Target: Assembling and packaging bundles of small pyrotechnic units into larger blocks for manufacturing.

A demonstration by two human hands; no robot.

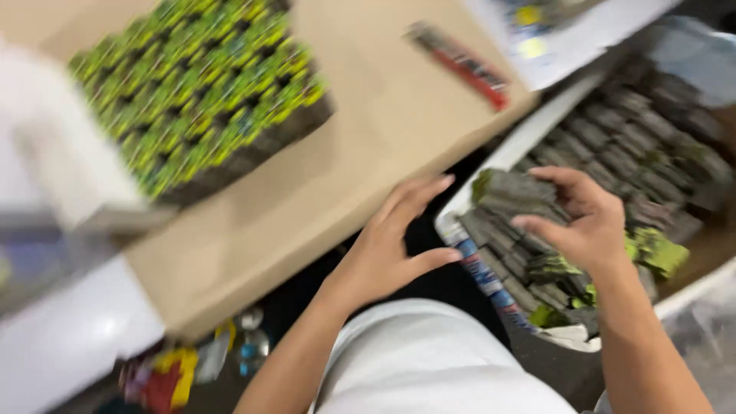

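While the right hand (586,222) clasped a grey packet stack (512,198) in the box (491,165) — lifting step, seemingly — the left hand (387,245) hovered spread, needing a steadying grip

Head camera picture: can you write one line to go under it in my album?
Right hand grips a grey packet bundle over a full box; left hand open beside it.

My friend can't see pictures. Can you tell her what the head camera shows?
The right hand grips a stack of grey-green packets over a white tray full of them. The left hand, open, reaches toward it beside a cardboard sheet. The picture is blurry.
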